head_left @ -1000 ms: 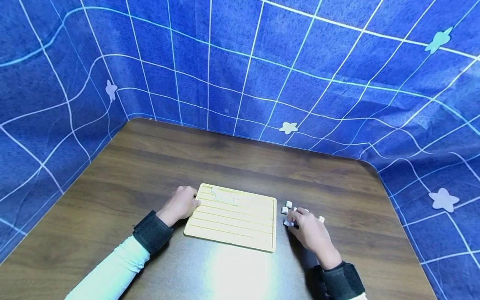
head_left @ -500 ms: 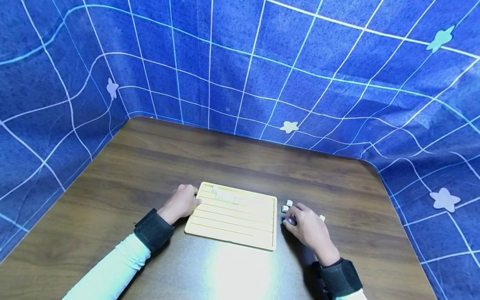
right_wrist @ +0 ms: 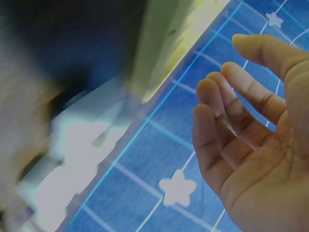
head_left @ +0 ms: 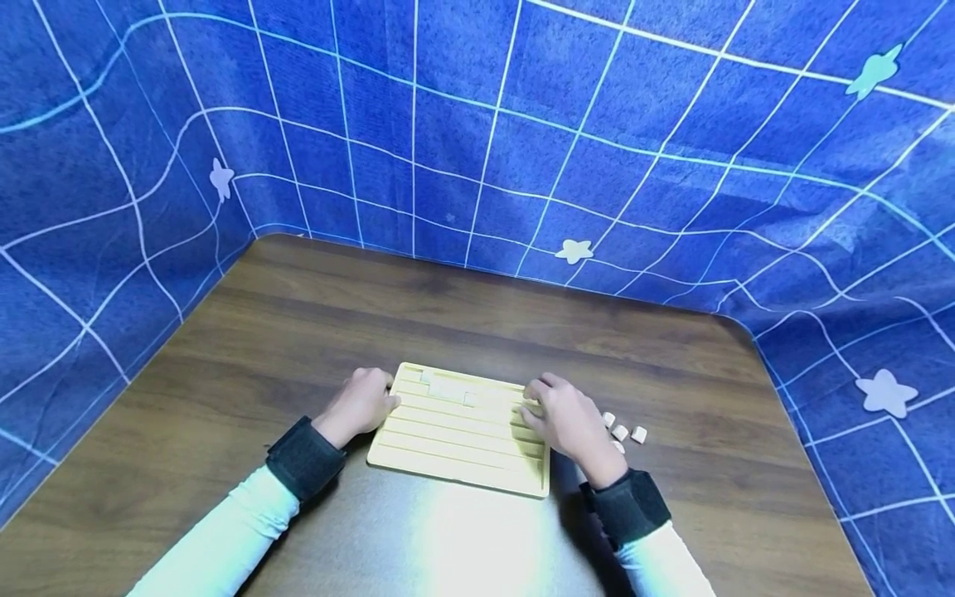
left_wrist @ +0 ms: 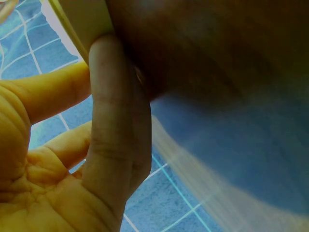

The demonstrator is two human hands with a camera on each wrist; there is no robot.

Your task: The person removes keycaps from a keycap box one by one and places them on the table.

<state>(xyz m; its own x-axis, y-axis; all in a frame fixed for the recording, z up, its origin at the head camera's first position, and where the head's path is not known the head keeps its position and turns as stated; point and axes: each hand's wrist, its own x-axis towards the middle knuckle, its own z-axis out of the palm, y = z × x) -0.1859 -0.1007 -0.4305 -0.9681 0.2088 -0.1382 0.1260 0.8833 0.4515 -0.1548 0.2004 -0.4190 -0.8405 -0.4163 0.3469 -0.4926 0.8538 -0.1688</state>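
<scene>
A pale yellow ridged tray point(head_left: 455, 448) lies on the table, with several pale tiles point(head_left: 445, 391) in its upper rows. My left hand point(head_left: 358, 404) holds the tray's left edge. In the left wrist view, thumb and fingers of the left hand point(left_wrist: 113, 121) meet at that edge. My right hand point(head_left: 570, 427) is over the tray's upper right end. The right wrist view has the right hand point(right_wrist: 260, 140) with loosely curved fingers and nothing visible between them. Small white cubes point(head_left: 619, 433) lie beside the right hand, which hides part of that area.
Brown wooden tabletop point(head_left: 358, 307) surrounds the tray, with a bright glare patch in front of it. A blue curtain point(head_left: 462, 124) with white grid lines and stars stands behind and at both sides. Blurred white cubes point(right_wrist: 82, 140) show in the right wrist view.
My right hand has moved left and away from me, from the white cubes to the tray's right end. Several cubes it had covered now show. The left hand stays on the tray edge.
</scene>
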